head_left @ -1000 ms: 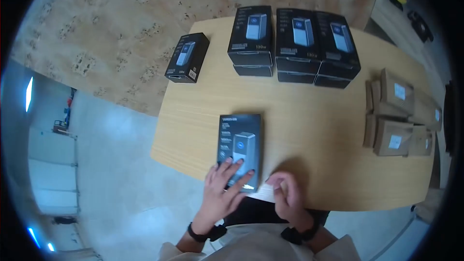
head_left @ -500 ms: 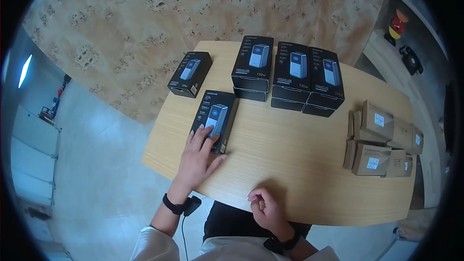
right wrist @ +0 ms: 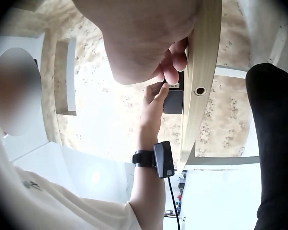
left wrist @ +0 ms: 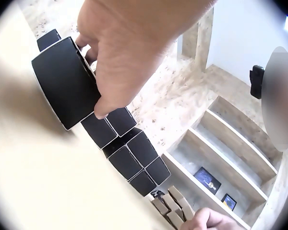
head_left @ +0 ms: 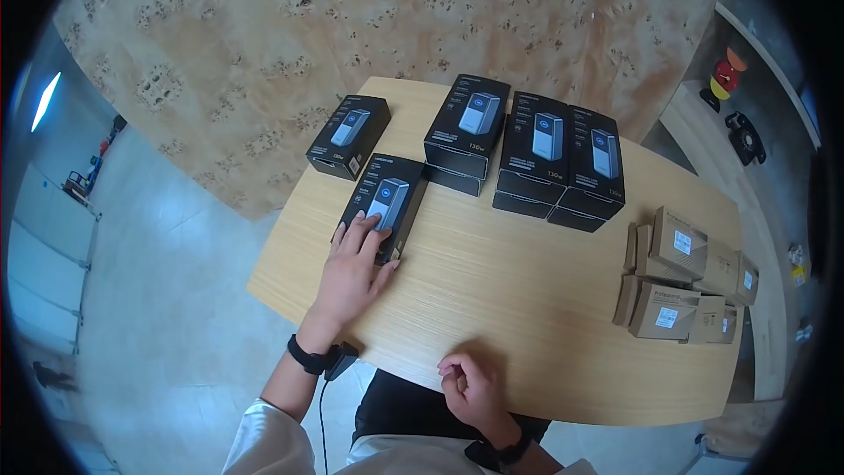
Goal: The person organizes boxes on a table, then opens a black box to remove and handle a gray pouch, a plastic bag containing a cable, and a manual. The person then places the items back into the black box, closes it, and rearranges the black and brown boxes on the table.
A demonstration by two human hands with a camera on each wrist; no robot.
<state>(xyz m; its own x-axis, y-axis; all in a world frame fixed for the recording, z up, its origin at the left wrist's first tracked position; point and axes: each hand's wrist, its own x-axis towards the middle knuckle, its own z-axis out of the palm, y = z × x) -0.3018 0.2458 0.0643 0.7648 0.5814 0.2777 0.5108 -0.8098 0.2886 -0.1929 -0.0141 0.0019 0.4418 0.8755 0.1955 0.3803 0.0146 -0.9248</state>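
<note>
A black box with a grey device printed on it point(head_left: 406, 186) lies face up on the wooden table point(head_left: 519, 299). My left hand point(head_left: 347, 277) rests on its near part, fingers spread over the printed face. In the left wrist view the thumb point(left wrist: 103, 108) lies along the box's edge. Another black box point(head_left: 345, 134) sits just beyond it to the left. My right hand point(head_left: 475, 391) is over the table's front edge, its fingers loosely curled with nothing held.
Black boxes of the same print stand stacked at the back, one stack point(head_left: 469, 119) beside two adjoining stacks point(head_left: 536, 141). Several brown cartons point(head_left: 665, 312) are grouped at the right. A shelf with a black telephone point(head_left: 745, 138) stands beyond. A cable point(head_left: 322, 427) hangs from the left wrist camera.
The black box under my left hand has slid from near the front edge toward the back left, close to the lone box. My right hand stays near the front edge.
</note>
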